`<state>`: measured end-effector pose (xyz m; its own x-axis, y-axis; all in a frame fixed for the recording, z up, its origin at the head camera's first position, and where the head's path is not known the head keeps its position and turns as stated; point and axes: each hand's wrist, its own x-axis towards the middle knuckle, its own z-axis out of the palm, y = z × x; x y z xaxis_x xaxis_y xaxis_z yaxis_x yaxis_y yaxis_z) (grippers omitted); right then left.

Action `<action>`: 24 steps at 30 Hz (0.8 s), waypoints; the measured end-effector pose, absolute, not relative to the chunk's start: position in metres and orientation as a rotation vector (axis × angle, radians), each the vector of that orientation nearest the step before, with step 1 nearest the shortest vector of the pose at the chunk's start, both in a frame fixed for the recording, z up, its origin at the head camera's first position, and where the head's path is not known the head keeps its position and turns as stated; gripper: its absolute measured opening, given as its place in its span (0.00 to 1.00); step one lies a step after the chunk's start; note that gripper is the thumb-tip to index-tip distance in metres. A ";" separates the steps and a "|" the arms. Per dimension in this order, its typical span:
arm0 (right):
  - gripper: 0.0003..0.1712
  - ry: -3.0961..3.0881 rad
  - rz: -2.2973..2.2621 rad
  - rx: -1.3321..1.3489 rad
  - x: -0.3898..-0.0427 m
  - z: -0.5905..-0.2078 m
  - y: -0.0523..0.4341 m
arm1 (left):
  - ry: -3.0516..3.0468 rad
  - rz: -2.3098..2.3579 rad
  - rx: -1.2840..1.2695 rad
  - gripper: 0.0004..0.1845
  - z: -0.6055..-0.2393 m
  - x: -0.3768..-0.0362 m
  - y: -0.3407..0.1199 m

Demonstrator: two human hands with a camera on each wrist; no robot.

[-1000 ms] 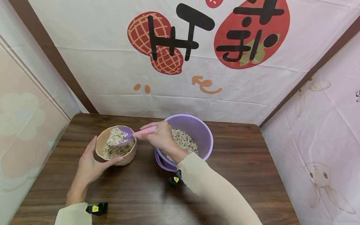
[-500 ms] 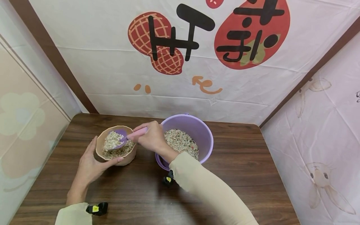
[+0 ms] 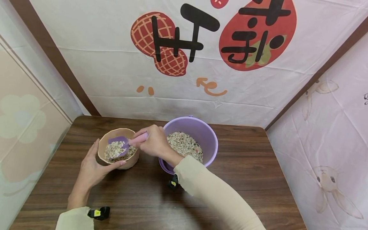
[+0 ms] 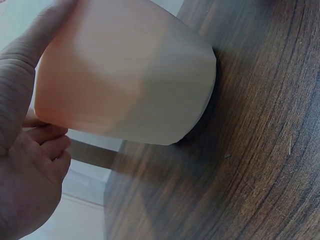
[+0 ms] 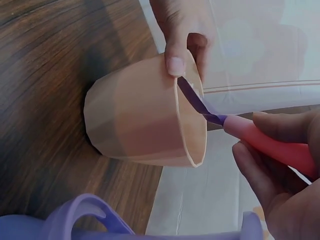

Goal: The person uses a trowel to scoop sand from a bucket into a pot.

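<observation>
A peach-coloured cup (image 3: 118, 149) holding mixed grain stands on the brown table (image 3: 143, 198). My left hand (image 3: 93, 166) grips its near side, thumb on the rim, and the cup (image 4: 125, 75) fills the left wrist view. My right hand (image 3: 153, 142) grips the pink handle of a purple scoop (image 3: 120, 145), whose blade is tipped down inside the cup. In the right wrist view the scoop (image 5: 240, 131) crosses the rim of the cup (image 5: 145, 120). To the right stands a purple bucket (image 3: 201, 134) half full of the same grain.
Printed cloth walls close in the table at the back, left and right. The bucket's handle (image 5: 80, 212) lies low at the bottom of the right wrist view. Bare wood stretches along the front and the right of the table.
The heaped scoop moved left and down into the cup and tipped, so its grain slid into the cup. My left hand and the bucket stayed put.
</observation>
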<state>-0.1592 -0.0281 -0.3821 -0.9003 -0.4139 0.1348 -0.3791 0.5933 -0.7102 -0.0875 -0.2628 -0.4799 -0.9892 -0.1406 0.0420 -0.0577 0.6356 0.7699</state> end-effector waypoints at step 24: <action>0.10 2.858 -1.017 -0.998 -0.154 -0.369 -0.007 | -2.754 -1.301 0.152 0.72 -0.477 -0.087 -0.262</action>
